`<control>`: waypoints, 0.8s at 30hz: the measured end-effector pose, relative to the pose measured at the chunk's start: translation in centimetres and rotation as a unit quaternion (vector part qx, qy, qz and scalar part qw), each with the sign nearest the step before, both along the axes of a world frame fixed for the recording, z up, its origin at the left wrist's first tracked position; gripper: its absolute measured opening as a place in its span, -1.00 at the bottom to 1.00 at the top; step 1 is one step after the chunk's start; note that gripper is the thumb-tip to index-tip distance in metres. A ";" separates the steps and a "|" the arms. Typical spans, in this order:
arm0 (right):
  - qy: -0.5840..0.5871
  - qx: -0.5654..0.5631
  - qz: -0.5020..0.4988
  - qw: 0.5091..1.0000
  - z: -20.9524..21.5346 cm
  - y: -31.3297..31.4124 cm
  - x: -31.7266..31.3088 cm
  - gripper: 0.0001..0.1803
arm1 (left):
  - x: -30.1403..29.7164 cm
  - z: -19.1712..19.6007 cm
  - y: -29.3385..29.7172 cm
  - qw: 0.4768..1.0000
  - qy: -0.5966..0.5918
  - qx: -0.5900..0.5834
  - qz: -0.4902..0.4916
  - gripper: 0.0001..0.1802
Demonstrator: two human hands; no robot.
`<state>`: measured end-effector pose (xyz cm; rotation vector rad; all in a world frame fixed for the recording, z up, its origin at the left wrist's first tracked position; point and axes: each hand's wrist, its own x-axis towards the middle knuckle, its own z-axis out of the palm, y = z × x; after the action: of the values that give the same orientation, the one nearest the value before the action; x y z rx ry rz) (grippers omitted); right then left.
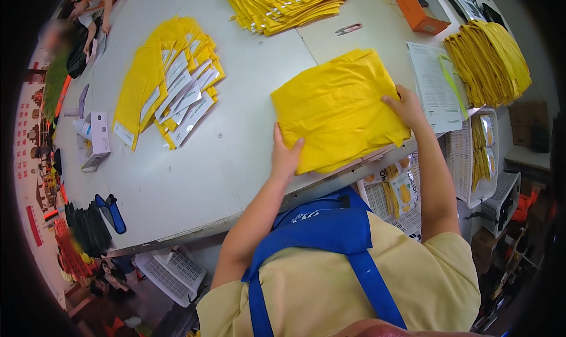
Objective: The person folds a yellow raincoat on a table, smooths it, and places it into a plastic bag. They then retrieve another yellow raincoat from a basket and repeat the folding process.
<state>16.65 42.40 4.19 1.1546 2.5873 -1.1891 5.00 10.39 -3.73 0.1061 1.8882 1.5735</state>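
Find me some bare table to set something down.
Bare table lies between the fanned packets and the nearest yellow pile, and between those packets and the table's front edge. The right end is crowded: papers, orange box, another yellow pile.

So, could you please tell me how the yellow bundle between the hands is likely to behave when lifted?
The yellow bundle would probably sag rather than stay stiff, since its surface is wrinkled. It seems unlikely to roll, being broad and flat. Its middle may droop between the left hand and right hand, which hold opposite sides.
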 end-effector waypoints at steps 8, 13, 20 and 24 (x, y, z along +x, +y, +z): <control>0.060 -0.316 -0.164 0.933 -4.6 -4.5 -1.5 -0.34 | -1.4 2.3 -5.7 0.848 -0.430 0.288 0.115 -0.21; 0.129 -0.423 -0.205 0.873 -6.0 -10.8 -1.2 -0.40 | 1.1 -2.0 -5.5 0.880 -0.284 0.366 0.108 -0.07; -0.225 -0.355 0.096 0.902 1.4 -12.9 -3.1 -0.46 | 0.2 1.9 -5.5 0.910 -0.282 0.263 0.156 -0.16; -0.049 -0.081 0.191 0.977 1.3 -4.2 -8.2 -0.44 | -0.1 1.1 -5.6 0.930 -0.224 0.196 0.213 -0.35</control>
<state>8.45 38.20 5.45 0.6296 2.4347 -1.1909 4.93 4.82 -2.61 -0.4847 1.2736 2.0423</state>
